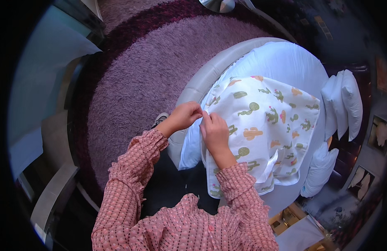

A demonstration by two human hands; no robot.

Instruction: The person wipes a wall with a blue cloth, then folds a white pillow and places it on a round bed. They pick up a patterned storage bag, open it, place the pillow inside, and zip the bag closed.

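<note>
A white cloth with a cactus print [268,125] lies spread and rumpled over the near part of a bed with a pale blue sheet [284,59]. At the cloth's left edge my two hands meet, fingertips nearly touching. My left hand [186,115] comes in from the left with thumb and fingers pinched together. Across from it, my right hand [216,131] is bent over the cloth's edge, its thumb and forefinger closed. What is pinched between the fingers is too small to make out. A white ribbon-like strip [272,164] lies on the cloth's lower part.
White pillows [342,103] stand against the dark headboard [345,163], with another pillow [319,171] nearer. A padded grey bed frame [196,84] curves along the bed's left side. Beyond it spreads a shaggy purple rug [137,78]. My shoe [161,118] shows beside the frame.
</note>
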